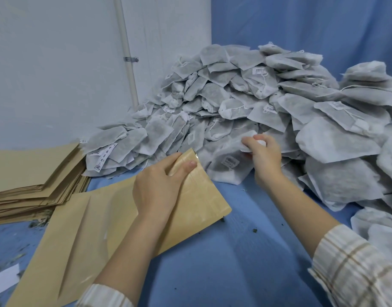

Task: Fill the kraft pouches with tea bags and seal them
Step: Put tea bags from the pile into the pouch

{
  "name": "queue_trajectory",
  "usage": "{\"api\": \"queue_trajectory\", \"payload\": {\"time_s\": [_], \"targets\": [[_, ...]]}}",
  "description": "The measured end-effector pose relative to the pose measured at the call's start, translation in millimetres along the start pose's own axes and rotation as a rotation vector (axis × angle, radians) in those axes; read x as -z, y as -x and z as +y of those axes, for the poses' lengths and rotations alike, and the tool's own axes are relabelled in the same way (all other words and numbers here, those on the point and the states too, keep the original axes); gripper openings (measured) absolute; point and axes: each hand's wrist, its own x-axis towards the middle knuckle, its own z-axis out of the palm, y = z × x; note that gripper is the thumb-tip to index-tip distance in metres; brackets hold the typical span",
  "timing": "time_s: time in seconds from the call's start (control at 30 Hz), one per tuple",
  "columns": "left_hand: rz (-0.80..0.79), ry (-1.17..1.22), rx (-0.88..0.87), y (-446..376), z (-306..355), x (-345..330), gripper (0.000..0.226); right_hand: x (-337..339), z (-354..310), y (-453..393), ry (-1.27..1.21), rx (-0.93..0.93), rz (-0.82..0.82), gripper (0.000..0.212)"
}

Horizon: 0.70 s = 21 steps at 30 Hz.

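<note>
Left hand [157, 187] has its fingers clamped on the top edge of a kraft pouch [97, 227] lying flat on the blue tabletop [235, 262]. Right hand [264, 155] is up at the foot of the big tea bag pile [257, 103], fingers curled round one tea bag [230, 160]. Spare pouches [35, 176] are stacked at left.

Kraft pouch [97, 222]: tan. Tea bags [246, 96]: grey-white (printed white tags). Table cover [235, 251]: blue. Sleeve [354, 269]: cream plaid.
</note>
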Motion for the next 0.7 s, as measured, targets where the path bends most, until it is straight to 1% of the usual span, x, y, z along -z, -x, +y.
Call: {"api": "queue_trajectory", "payload": {"time_s": [0.03,0.1,0.2,0.23,0.33,0.4,0.43,0.53,0.6,0.63,0.7], "targets": [[0.001,-0.002,-0.002,0,0,0,0.050,5,-2,5,-0.080,-0.029,-0.055,0.014],[0.004,-0.004,-0.012,-1,0,1,0.052,17,-5,13,-0.198,-0.060,-0.159,0.017],[-0.001,0.003,-0.010,-1,1,2,0.052,28,-6,22,-0.259,-0.103,-0.296,0.019],[-0.005,0.006,-0.006,-1,1,2,0.052,28,-6,24,-0.247,-0.111,-0.330,0.020],[-0.003,0.028,-0.015,-2,1,3,0.055,18,0,32,-0.042,-0.067,-0.382,0.026],[0.005,0.049,-0.020,-2,3,5,0.058,8,3,40,0.031,-0.055,-0.445,0.027],[0.009,0.060,-0.019,-3,3,6,0.059,4,4,43,0.061,-0.040,-0.445,0.026],[0.020,0.091,-0.017,-4,4,10,0.057,2,4,41,0.206,0.037,-0.298,0.026],[0.009,0.102,-0.026,-4,5,12,0.058,8,1,39,0.232,0.053,-0.245,0.026],[0.003,0.106,-0.026,-4,5,12,0.060,11,0,40,0.236,0.053,-0.259,0.026],[-0.013,0.121,-0.022,-3,7,12,0.061,15,-3,43,0.250,0.067,-0.392,0.025]]}}
